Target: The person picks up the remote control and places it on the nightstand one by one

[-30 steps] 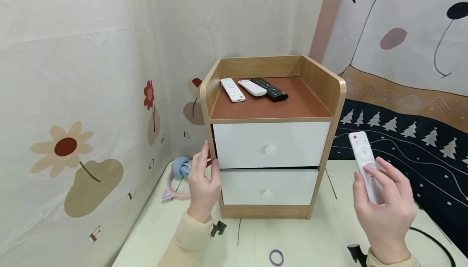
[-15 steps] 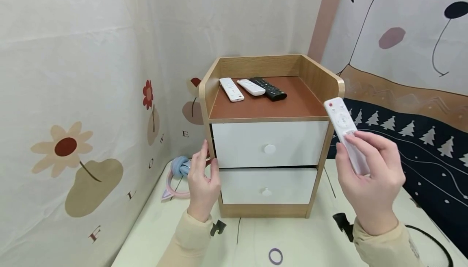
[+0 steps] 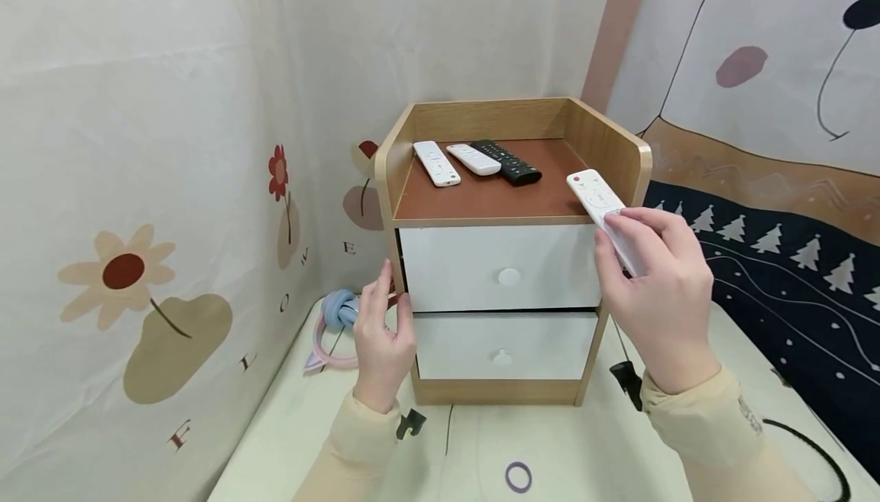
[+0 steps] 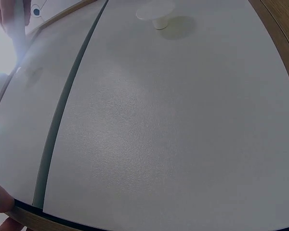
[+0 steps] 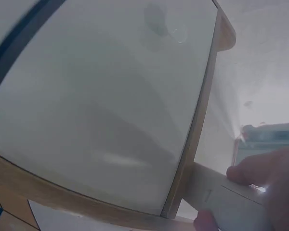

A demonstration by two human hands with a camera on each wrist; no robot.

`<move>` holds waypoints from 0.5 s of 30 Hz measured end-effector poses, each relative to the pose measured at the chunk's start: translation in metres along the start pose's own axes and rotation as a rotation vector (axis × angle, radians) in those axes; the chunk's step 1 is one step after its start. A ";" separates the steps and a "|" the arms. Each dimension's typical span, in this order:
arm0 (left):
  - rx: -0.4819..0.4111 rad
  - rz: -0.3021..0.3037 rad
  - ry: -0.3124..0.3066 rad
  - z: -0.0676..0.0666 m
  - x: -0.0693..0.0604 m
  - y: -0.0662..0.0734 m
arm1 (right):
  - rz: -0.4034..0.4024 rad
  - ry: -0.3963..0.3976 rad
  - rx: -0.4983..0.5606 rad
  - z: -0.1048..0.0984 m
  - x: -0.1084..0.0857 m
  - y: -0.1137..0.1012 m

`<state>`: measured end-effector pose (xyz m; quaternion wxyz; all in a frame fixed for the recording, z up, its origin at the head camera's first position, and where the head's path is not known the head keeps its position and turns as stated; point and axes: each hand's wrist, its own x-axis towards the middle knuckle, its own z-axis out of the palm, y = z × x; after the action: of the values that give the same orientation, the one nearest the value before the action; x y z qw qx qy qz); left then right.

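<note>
In the head view my right hand (image 3: 663,292) pinches a white remote control (image 3: 600,200) with a red button, tilted up at the front right of the cabinet's top. The same remote (image 5: 231,202) shows its back in the right wrist view. My left hand (image 3: 383,341) rests against the left side of the wooden cabinet (image 3: 498,393), fingers straight. On the brown top shelf (image 3: 474,208) lie two white remotes, one at the left (image 3: 437,164) and a shorter one (image 3: 474,159), beside a black remote (image 3: 507,162). Two white drawers (image 3: 454,269) with round knobs are pushed in below.
A blue and pink knotted item (image 3: 338,319) lies left of the cabinet, partly behind my left hand. In front, a purple ring (image 3: 519,477) lies on the pale tabletop (image 3: 474,441). A black cable (image 3: 814,448) runs at the right. Printed curtains hang behind and left.
My right hand has carried the white remote up and leftward, from beside the cabinet to the front right edge of its top shelf. The left hand has stayed at the cabinet's side.
</note>
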<state>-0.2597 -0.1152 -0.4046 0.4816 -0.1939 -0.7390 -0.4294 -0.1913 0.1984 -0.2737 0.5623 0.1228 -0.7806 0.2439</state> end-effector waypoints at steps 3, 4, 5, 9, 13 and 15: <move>-0.003 -0.001 -0.006 0.000 0.001 0.000 | -0.005 -0.028 -0.025 0.003 0.007 -0.002; -0.005 -0.003 -0.007 0.000 0.001 0.000 | -0.012 -0.035 -0.030 0.004 0.009 -0.002; -0.006 -0.006 -0.010 0.001 0.001 0.000 | -0.021 -0.036 -0.030 0.006 0.010 -0.002; -0.006 -0.020 -0.017 0.001 0.000 -0.001 | -0.048 -0.037 -0.022 0.011 0.016 -0.002; -0.004 -0.014 -0.011 0.001 0.000 -0.002 | -0.061 -0.102 -0.057 0.012 0.024 -0.005; 0.000 0.000 0.000 0.001 0.000 -0.002 | -0.063 -0.140 -0.086 0.013 0.029 -0.008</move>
<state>-0.2620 -0.1156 -0.4058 0.4815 -0.1940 -0.7392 -0.4291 -0.2076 0.1876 -0.2478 0.5182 0.1398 -0.8236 0.1834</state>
